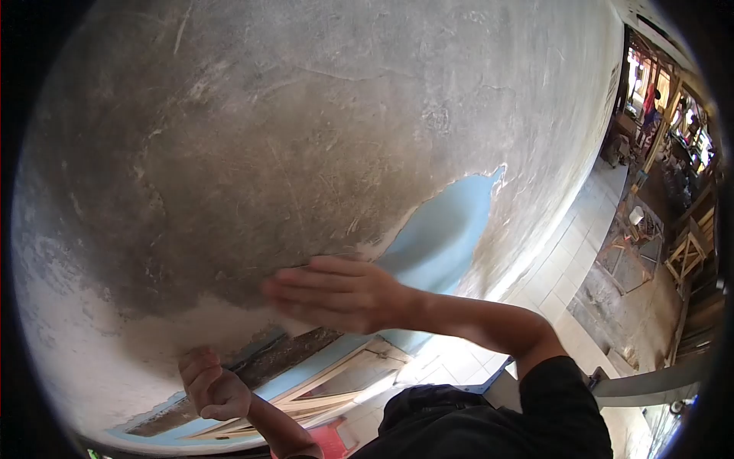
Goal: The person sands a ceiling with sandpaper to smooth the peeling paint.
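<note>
A grey, scuffed wall (306,153) fills most of the view, its plaster mottled and scratched. My right hand (340,294) lies flat against it with the fingers stretched out together, smeared a little by motion. A small pale edge shows just below those fingers. Lower left, my left hand (215,389) is close to the wall, its fingers curled in and the thumb bent over; what they hold, if anything, is hidden. Beside my right wrist, a light blue patch (451,222) with a ragged outline shows on the wall.
A dark band (283,356) and blue strips run along the wall below my hands, near a wooden frame (336,382). Pale floor tiles (562,256) stretch along the right. Beyond them are a white bucket (636,215), wooden pieces (688,252) and clutter. A grey beam (650,386) is near my right shoulder.
</note>
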### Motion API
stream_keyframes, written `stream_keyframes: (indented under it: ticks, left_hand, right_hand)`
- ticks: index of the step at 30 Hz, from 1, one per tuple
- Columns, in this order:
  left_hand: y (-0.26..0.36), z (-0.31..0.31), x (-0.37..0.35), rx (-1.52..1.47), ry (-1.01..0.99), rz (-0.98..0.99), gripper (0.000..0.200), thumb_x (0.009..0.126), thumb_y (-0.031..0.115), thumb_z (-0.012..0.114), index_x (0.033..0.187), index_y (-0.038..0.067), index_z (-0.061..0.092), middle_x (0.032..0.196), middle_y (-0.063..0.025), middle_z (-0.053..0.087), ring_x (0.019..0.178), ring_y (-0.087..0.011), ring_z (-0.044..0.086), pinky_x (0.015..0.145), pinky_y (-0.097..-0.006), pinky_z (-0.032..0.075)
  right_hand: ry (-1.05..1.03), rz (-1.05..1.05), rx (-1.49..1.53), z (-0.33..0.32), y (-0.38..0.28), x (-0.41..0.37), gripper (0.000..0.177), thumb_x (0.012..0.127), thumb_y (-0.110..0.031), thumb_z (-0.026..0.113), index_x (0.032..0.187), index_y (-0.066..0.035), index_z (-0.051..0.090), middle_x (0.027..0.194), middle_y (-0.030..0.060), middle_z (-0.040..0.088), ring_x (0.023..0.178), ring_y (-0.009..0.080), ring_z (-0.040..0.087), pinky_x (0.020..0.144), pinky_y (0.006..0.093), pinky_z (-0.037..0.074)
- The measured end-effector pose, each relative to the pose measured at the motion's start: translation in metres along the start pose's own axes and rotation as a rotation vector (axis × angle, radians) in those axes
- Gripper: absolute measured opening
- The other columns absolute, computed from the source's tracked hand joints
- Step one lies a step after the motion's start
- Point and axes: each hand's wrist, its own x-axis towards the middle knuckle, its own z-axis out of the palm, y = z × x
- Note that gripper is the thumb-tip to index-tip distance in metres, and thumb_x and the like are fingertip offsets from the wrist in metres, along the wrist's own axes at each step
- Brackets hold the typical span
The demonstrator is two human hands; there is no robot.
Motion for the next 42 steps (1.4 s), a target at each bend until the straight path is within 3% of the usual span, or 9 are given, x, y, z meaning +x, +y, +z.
stream_keyframes:
  ticks: [5, 8, 11, 15, 21, 24, 31, 35, 42]
  left_hand:
    - [-0.001, 0.003, 0.001, 0.007, -0.037, 0.031, 0.064, 0.099, 0.043, 0.018, 0.069, 0.002, 0.057, 0.069, -0.0130, 0.059, 0.068, -0.0279, 0.059, 0.061, -0.0387, 0.050]
    - [0.000, 0.003, 0.001, 0.016, -0.004, -0.002, 0.064, 0.099, 0.043, 0.018, 0.069, 0.002, 0.057, 0.068, -0.0129, 0.059, 0.068, -0.0277, 0.059, 0.060, -0.0381, 0.051]
    - [0.000, 0.001, 0.002, 0.021, -0.044, 0.016, 0.064, 0.099, 0.042, 0.018, 0.068, 0.002, 0.057, 0.068, -0.0129, 0.059, 0.068, -0.0276, 0.059, 0.059, -0.0377, 0.051]
    - [-0.001, 0.002, 0.001, 0.036, -0.053, 0.040, 0.064, 0.099, 0.042, 0.018, 0.068, 0.002, 0.057, 0.069, -0.0129, 0.060, 0.068, -0.0277, 0.059, 0.060, -0.0372, 0.052]
    - [0.000, 0.001, -0.001, 0.051, -0.026, 0.002, 0.063, 0.098, 0.042, 0.019, 0.067, 0.003, 0.057, 0.069, -0.0130, 0.059, 0.068, -0.0277, 0.059, 0.059, -0.0369, 0.052]
    - [-0.002, 0.002, -0.002, 0.040, -0.015, 0.009, 0.064, 0.098, 0.042, 0.018, 0.067, 0.003, 0.057, 0.069, -0.0135, 0.059, 0.068, -0.0276, 0.059, 0.059, -0.0371, 0.052]
    - [0.001, 0.000, 0.001, 0.054, -0.043, 0.020, 0.066, 0.098, 0.045, 0.017, 0.066, 0.003, 0.056, 0.068, -0.0139, 0.058, 0.068, -0.0269, 0.057, 0.055, -0.0358, 0.051]
    - [0.001, 0.002, -0.001, 0.052, -0.016, 0.006, 0.066, 0.098, 0.045, 0.017, 0.066, 0.002, 0.056, 0.068, -0.0138, 0.057, 0.066, -0.0266, 0.057, 0.055, -0.0359, 0.051]
    - [0.004, 0.006, 0.004, 0.065, -0.019, 0.035, 0.064, 0.098, 0.043, 0.019, 0.066, 0.002, 0.056, 0.065, -0.0127, 0.057, 0.063, -0.0265, 0.056, 0.053, -0.0359, 0.050]
  right_hand:
    - [-0.011, -0.055, -0.216, -0.020, 0.034, -0.039, 0.048, 0.081, -0.007, 0.060, 0.129, -0.008, 0.053, 0.142, 0.0107, 0.044, 0.132, 0.0225, 0.041, 0.109, 0.0391, 0.035]
    - [0.142, 0.371, -0.193, -0.035, 0.034, -0.011, 0.049, 0.081, -0.004, 0.061, 0.129, -0.008, 0.053, 0.142, 0.0107, 0.044, 0.132, 0.0246, 0.040, 0.107, 0.0450, 0.037]
    - [0.110, 0.401, -0.211, -0.006, 0.015, -0.045, 0.046, 0.082, -0.004, 0.061, 0.127, -0.008, 0.055, 0.141, 0.0110, 0.045, 0.132, 0.0265, 0.040, 0.104, 0.0484, 0.040]
    - [0.018, 0.126, -0.272, -0.016, 0.024, -0.078, 0.041, 0.081, -0.005, 0.063, 0.121, -0.007, 0.060, 0.137, 0.0112, 0.049, 0.132, 0.0274, 0.041, 0.102, 0.0448, 0.042]
    - [0.274, 0.640, -0.305, -0.025, 0.026, -0.051, 0.055, 0.079, 0.009, 0.048, 0.133, 0.004, 0.045, 0.139, 0.0261, 0.041, 0.130, 0.0384, 0.041, 0.106, 0.0536, 0.032]
    - [0.089, 0.590, -0.178, -0.010, -0.007, -0.071, 0.055, 0.079, 0.007, 0.050, 0.133, 0.003, 0.046, 0.140, 0.0257, 0.040, 0.131, 0.0383, 0.039, 0.106, 0.0551, 0.031]
    - [0.291, 0.696, -0.231, -0.025, 0.024, -0.055, 0.060, 0.081, 0.010, 0.044, 0.140, 0.001, 0.037, 0.143, 0.0243, 0.037, 0.135, 0.0407, 0.032, 0.109, 0.0566, 0.022]
    - [0.079, 0.543, -0.153, -0.007, -0.011, -0.080, 0.052, 0.080, 0.009, 0.048, 0.132, 0.006, 0.046, 0.138, 0.0243, 0.044, 0.130, 0.0413, 0.039, 0.106, 0.0588, 0.028]
    - [0.229, 0.644, -0.186, -0.017, -0.001, -0.025, 0.041, 0.084, -0.001, 0.054, 0.124, 0.004, 0.055, 0.134, 0.0221, 0.050, 0.128, 0.0360, 0.045, 0.104, 0.0568, 0.031]
